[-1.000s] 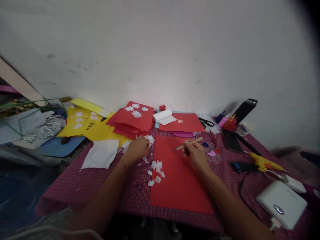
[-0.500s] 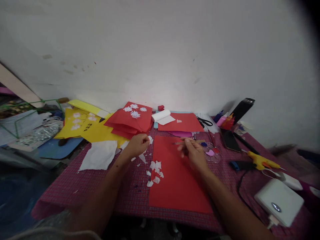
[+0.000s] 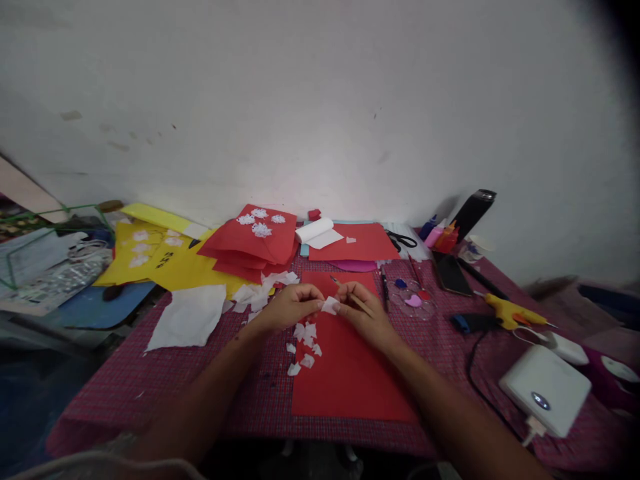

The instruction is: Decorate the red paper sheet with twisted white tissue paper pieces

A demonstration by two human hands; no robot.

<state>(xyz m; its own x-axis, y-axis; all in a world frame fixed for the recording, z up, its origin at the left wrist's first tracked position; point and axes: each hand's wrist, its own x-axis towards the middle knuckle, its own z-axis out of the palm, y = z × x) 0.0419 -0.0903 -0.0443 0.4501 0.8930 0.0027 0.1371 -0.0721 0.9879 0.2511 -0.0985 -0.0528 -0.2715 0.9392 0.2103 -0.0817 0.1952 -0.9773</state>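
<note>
Over the top edge of a red paper sheet (image 3: 350, 373), my left hand (image 3: 287, 307) and my right hand (image 3: 365, 313) meet. Both pinch a small white paper scrap (image 3: 329, 305) between their fingertips. A thin wooden-handled brush (image 3: 350, 297) also lies in my right hand, its tip pointing up and left. Several small white scraps (image 3: 303, 340) sit on the sheet's left edge just below my hands, and another heap of white scraps (image 3: 257, 290) lies left of my left hand.
A stack of red papers (image 3: 250, 243) with white flowers, yellow sheets (image 3: 150, 253) and a white sheet (image 3: 187, 317) lie left. On the right are a clear paint palette (image 3: 413, 297), a pen (image 3: 384, 285), a yellow glue gun (image 3: 510, 312), a white box (image 3: 545, 390), a phone (image 3: 451, 273), scissors (image 3: 403, 239) and bottles.
My left hand picked up a white scrap and moved right; my right hand came left with the brush to meet it. Both now pinch the scrap. The view shifted slightly.
</note>
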